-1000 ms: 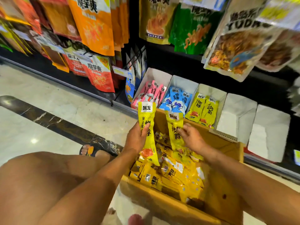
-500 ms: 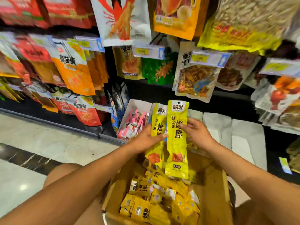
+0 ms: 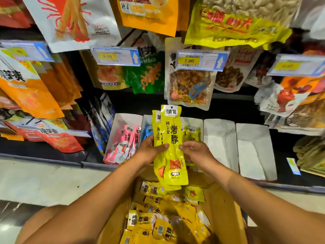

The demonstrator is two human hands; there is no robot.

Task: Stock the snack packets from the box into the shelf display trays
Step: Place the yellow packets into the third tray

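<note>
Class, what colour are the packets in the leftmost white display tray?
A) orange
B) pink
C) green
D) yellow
B: pink packets sit in the leftmost display tray; the yellow packets are held up by the left hand and right hand.

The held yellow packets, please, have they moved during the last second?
Yes. The yellow packets rose from the cardboard box toward the shelf trays.

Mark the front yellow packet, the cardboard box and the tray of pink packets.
front yellow packet [image 3: 173,136]: head view, printed middle.
cardboard box [image 3: 223,213]: head view, bare right wall.
tray of pink packets [image 3: 128,119]: head view, white back wall.
</note>
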